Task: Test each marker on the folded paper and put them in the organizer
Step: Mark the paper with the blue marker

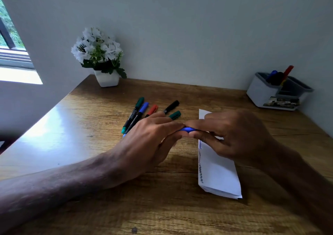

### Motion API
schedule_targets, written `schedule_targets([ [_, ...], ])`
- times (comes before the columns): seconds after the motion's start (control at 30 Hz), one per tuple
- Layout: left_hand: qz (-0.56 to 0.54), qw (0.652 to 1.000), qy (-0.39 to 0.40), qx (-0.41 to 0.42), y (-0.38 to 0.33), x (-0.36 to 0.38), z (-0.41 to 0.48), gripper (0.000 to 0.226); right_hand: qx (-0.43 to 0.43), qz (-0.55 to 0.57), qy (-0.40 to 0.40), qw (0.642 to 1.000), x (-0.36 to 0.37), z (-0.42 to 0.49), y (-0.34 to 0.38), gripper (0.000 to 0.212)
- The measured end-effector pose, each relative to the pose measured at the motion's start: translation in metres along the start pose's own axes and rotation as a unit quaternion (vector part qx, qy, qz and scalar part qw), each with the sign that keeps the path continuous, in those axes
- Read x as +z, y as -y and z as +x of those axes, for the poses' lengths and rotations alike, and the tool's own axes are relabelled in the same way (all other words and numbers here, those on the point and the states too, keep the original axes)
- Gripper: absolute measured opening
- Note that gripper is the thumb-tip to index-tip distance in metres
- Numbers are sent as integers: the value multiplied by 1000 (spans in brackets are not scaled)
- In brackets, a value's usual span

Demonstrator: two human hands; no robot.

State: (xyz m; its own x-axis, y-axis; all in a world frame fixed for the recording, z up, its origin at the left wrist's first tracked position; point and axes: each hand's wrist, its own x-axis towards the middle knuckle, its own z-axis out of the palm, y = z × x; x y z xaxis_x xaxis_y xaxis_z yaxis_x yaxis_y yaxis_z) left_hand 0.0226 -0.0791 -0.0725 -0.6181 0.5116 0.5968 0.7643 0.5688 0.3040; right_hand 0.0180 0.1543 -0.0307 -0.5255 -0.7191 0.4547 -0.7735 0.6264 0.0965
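White print on markers (133, 116) unreadable

Left of the one folded paper (219, 171), five loose markers are counted: green marker (139, 102), second green marker (175, 114), blue marker (143, 107), red marker (153, 109), black marker (172, 105). A sixth marker (186, 129) is gripped by two hands: left hand (151, 135), right hand (239, 132). Beyond the paper, three pens (288, 70) are counted in one organizer (259, 92).

You've got a blue plastic marker (186, 129) pinched between your left hand (153, 135) and right hand (236, 133) mid-frame, over the folded white paper (219, 173) with squiggles down its left edge. The grey-and-white plastic organizer (261, 92) sits upper right on the brown wooden table (90, 126).
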Motion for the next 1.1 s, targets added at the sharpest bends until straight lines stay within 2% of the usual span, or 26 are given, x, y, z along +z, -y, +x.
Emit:
schedule_targets([
  [0.1, 15, 999, 22, -27, -1, 1, 0, 41, 91, 20, 32, 995, 1, 2, 0, 45],
  [0.13, 16, 999, 27, -39, 0, 0, 0, 41, 134, 46, 42, 989, -1, 0, -2, 41],
  [0.2, 21, 998, 26, -59, 4, 0, 0, 35, 190, 167, 27, 967, -6, -5, -11, 19],
  [0.23, 25, 997, 24, -64, 5, 0, 1, 32, 208, 238, 8, 949, -10, -7, -16, 13],
  [0.27, 30, 997, 23, -65, 5, 0, 1, 30, 218, 297, -12, 929, -15, -9, -21, 16],
  [0.37, 32, 998, 39, -43, 0, 0, 2, 28, 250, 433, -52, 865, -18, -14, -35, 37],
  [0.47, 15, 997, 78, -17, -4, 0, 1, 30, 292, 589, -80, 749, -13, -18, -44, 49],
  [0.5, 7, 996, 90, -8, -6, 0, 1, 32, 296, 617, -82, 725, -12, -18, -44, 49],
  [0.53, 0, 995, 101, 1, -7, -1, 1, 34, 297, 625, -83, 718, -11, -19, -44, 45],
  [0.6, -11, 993, 119, 15, -10, -2, 1, 38, 299, 612, -77, 728, -6, -18, -41, 27],
  [0.67, -14, 990, 136, 24, -11, -3, 0, 41, 305, 607, -51, 732, 0, -17, -37, 22],
  [0.77, -19, 986, 159, 39, -11, -3, 0, 40, 309, 617, -11, 724, 7, -12, -31, 32],
  [0.83, -20, 983, 176, 49, -11, -3, 1, 37, 320, 615, -20, 720, 8, -11, -29, 24],
  [0.9, -17, 980, 190, 55, -11, -1, 2, 37, 334, 598, -22, 728, 7, -11, -30, 23],
  [1.0, -21, 977, 204, 52, -10, 1, 2, 38, 360, 578, -1, 732, 7, -14, -32, 37],
  [1.1, -21, 976, 211, 50, -9, 2, 2, 38, 383, 557, 3, 737, 8, -15, -31, 34],
])
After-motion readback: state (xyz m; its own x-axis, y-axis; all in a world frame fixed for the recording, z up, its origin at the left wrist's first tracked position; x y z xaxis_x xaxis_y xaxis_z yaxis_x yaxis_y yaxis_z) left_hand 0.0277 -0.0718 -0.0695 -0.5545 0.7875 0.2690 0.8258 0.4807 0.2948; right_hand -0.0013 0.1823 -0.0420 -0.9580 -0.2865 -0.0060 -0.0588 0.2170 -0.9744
